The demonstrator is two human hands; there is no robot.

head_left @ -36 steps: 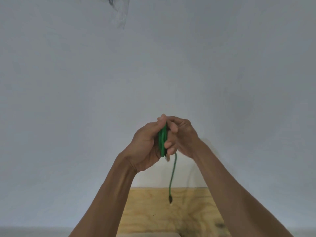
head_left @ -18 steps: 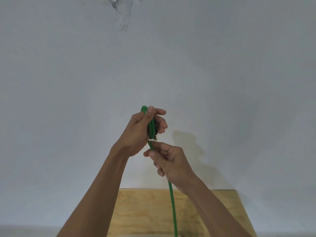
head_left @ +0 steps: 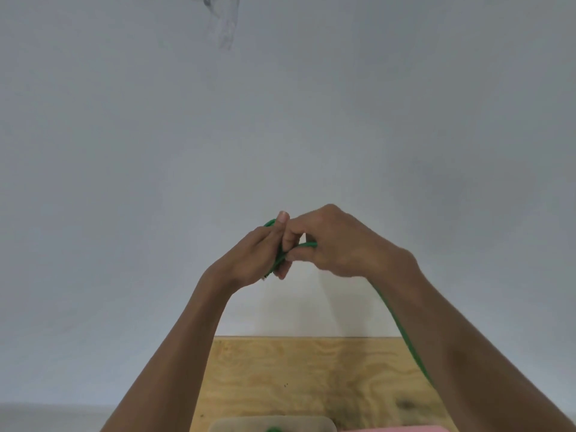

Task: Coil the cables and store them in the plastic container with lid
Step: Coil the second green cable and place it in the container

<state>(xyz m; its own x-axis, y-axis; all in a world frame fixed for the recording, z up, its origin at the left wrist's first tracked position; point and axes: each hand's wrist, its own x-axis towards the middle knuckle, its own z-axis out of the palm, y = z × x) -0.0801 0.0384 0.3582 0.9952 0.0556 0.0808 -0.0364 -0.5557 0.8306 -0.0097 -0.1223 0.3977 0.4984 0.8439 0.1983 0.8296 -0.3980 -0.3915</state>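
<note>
Your right hand point(head_left: 339, 244) has come back up from below to meet your left hand point(head_left: 258, 257) — another loop laid on. Both hands are closed on the green cable point(head_left: 402, 332), the coil in the left, its tail trailing under your right forearm toward the bench point(head_left: 280, 369). Coiling isn't finished — storing comes later.

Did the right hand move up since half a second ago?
Yes. The right hand rose away from the plywood tabletop edge, up level with the left hand, gripping the thin green cable.
</note>
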